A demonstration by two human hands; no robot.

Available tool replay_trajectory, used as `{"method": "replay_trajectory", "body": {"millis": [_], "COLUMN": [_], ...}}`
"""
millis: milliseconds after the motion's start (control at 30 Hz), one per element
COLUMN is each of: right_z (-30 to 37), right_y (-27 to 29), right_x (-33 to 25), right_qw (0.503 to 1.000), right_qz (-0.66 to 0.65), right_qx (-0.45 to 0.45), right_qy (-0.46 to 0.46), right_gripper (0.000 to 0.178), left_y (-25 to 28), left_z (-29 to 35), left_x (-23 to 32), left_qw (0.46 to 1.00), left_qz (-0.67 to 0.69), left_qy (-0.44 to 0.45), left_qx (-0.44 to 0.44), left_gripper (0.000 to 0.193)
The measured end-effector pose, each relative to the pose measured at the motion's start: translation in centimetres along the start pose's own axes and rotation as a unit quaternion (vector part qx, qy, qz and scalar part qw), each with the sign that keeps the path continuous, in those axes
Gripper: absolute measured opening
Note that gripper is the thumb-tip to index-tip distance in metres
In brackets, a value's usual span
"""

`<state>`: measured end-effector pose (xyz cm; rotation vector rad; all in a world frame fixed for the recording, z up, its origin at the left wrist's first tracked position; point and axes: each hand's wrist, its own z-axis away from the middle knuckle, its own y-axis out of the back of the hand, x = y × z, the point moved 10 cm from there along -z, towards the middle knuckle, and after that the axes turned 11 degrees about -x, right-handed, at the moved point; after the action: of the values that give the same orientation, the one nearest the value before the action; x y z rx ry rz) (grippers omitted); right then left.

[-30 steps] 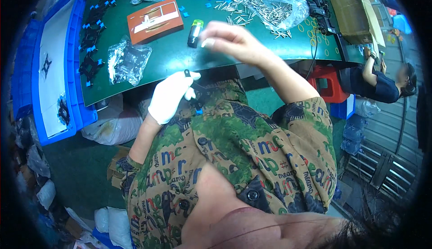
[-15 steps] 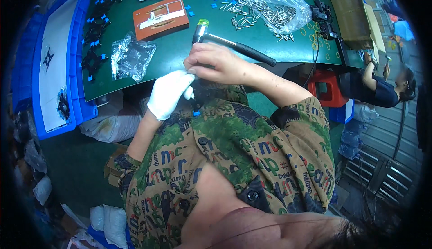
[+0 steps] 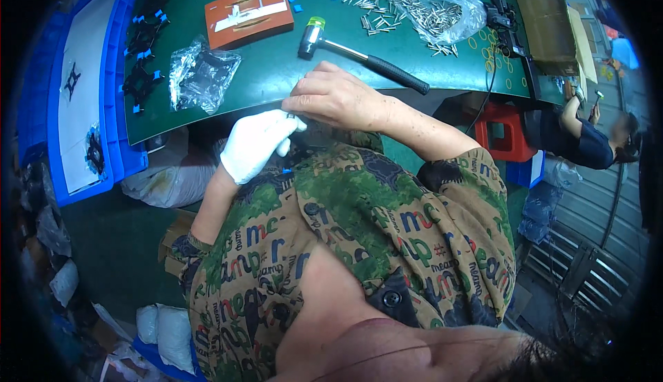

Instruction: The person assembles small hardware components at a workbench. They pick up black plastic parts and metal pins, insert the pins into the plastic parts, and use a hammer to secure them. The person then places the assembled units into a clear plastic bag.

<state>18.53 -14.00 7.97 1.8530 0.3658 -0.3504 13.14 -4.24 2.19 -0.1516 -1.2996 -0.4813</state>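
Observation:
Just off the near table edge my two hands meet in front of my shirt. My left hand [image 3: 254,147], in a white glove, is closed with thumb and fingers round a black plastic part [image 3: 298,153], mostly hidden against the shirt. A small blue clip [image 3: 287,170] shows at its lower end. My bare right hand [image 3: 337,99] has its fingers curled and pinched at the glove's fingertips, where a tiny dark piece shows. A hammer [image 3: 345,49] with a yellow-green face and black grip lies on the table just beyond my right hand.
On the green table [image 3: 269,71] are an orange-brown box [image 3: 248,26], a bagged black part [image 3: 204,74], black parts with blue clips [image 3: 141,78], metal pins [image 3: 376,23] and a plastic bag [image 3: 442,9]. A blue tray [image 3: 114,106] stands left. Another person [image 3: 577,133] works at right.
My left hand has shifted slightly left with the black part, and its blue clip has moved left too. The right hand's fingers have curled more. The whole view has shifted a little.

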Motion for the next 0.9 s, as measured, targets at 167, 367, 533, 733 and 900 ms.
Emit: {"method": "replay_trajectory", "body": {"millis": [167,367,533,733,900], "right_z": [0.6,1.3,0.7,-0.5,-2.7], "right_y": [-0.5,-1.2,0.4,7.2,6.3], "right_x": [-0.5,-0.6,-0.9,8.2,16.6], "right_qw": [0.999,0.997,0.995,0.977,0.952], "right_qz": [0.032,0.023,0.070,0.142,0.138], "right_qx": [0.040,0.067,0.074,0.071,-0.010], "right_qy": [0.018,-0.005,0.005,-0.145,-0.273], "right_gripper": [0.031,0.025,0.029,0.021,0.022], "left_y": [-0.7,-1.1,-0.3,-0.2,-0.5], "left_z": [0.1,0.3,0.5,0.3,0.0], "left_x": [-0.5,-0.5,-0.4,0.5,-0.2], "left_qw": [0.998,0.999,0.999,0.984,0.996], "left_qz": [0.031,0.026,0.024,-0.111,-0.058], "left_qy": [0.039,0.039,0.000,-0.126,-0.053], "left_qx": [-0.023,-0.019,0.021,0.059,0.040], "left_gripper": [0.025,0.024,0.024,0.024,0.023]}}
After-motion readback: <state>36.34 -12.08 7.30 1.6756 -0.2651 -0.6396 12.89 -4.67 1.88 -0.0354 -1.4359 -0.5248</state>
